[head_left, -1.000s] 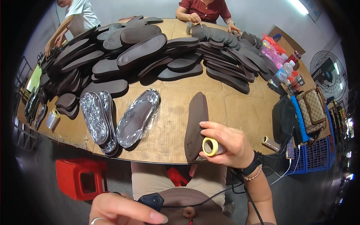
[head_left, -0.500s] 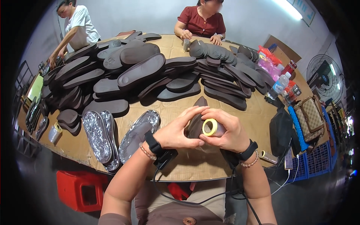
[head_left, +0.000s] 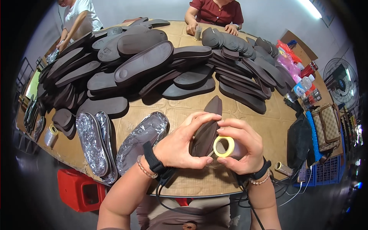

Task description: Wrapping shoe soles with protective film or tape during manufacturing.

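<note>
My left hand (head_left: 180, 143) is closed around a dark brown shoe sole (head_left: 209, 134), which stands on edge with its tip pointing away from me. A roll of clear plastic film (head_left: 238, 150) with a yellow core is gripped in my right hand (head_left: 249, 143), its open end facing the sole. The fingertips of both hands nearly meet over the sole. Left of my hands lie a film-wrapped sole (head_left: 143, 138) and, beside it, a pair of soles (head_left: 92, 145) in shiny film. Whether film runs from the roll to the sole is hard to make out.
A heap of dark soles (head_left: 143, 63) spreads across the cardboard-covered table (head_left: 153, 105). More film rolls lie at left (head_left: 50, 136) and right (head_left: 283, 168). Bottles (head_left: 303, 86), a black bag (head_left: 299, 140) and a checked bag (head_left: 326, 126) line the right side. Two people work across the table.
The view has shifted, so the heap sits higher and my hands lower in it. More of the sole shows between my hands. Both hands keep their grips.
</note>
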